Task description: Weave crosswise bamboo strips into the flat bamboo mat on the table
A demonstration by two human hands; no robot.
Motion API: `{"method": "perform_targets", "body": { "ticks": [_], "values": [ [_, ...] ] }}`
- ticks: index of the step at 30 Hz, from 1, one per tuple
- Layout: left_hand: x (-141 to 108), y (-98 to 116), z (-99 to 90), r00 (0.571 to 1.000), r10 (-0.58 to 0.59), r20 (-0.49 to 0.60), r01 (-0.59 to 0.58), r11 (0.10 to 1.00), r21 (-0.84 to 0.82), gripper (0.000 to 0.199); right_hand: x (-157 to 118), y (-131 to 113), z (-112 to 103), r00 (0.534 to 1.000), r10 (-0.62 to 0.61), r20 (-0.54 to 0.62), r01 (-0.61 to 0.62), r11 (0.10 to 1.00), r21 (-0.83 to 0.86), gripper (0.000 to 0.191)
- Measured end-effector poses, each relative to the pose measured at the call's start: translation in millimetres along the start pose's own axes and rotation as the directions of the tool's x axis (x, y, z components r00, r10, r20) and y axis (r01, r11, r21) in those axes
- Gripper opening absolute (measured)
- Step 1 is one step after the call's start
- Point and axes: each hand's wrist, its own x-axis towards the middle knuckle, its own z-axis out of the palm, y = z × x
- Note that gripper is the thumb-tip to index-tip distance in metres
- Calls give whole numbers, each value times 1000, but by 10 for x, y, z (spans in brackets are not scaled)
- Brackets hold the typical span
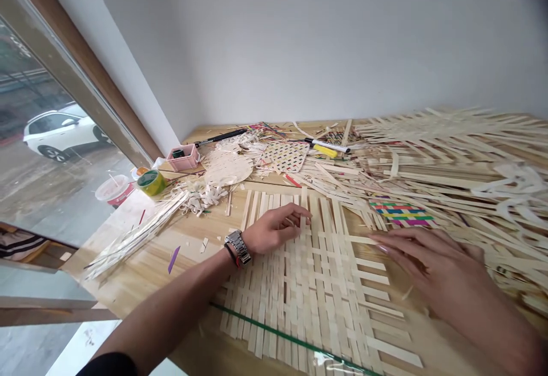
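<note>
A half-woven mat point(295, 290) of pale, flat bamboo-like strips lies on the wooden table, its loose ends sticking out at the far edge and on the right. Over its far part is my left hand point(274, 229), fingers curled and pinching one of the lengthwise strips point(304, 196), which is lifted a little. At the mat's right side, my right hand point(436, 267) pinches the end of a crosswise strip point(357, 239) between thumb and fingers. Across the near part of the mat runs the green edge of a clear sheet point(274, 330), perhaps glass.
Loose strips point(428, 179) pile up at the back right, beside a small colourful woven piece point(402, 214). Farther back lie a patterned woven piece point(285, 156) and a yellow-handled tool point(325, 150). Tape rolls point(151, 182), a pink basket point(183, 159) and a cup point(115, 189) stand left.
</note>
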Motion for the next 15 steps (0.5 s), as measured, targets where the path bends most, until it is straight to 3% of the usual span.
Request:
{"method": "perform_targets", "body": {
  "ticks": [12,15],
  "values": [
    [-1,-30,-2,1000,-19,-4,19,1000,7,33,-62,65,-31,999,-4,46,5,1000,-11,46],
    [-6,-1,0,1000,-25,-19,25,1000,14,32,-87,59,-6,997,62,53,-62,998,-8,47]
  ]
}}
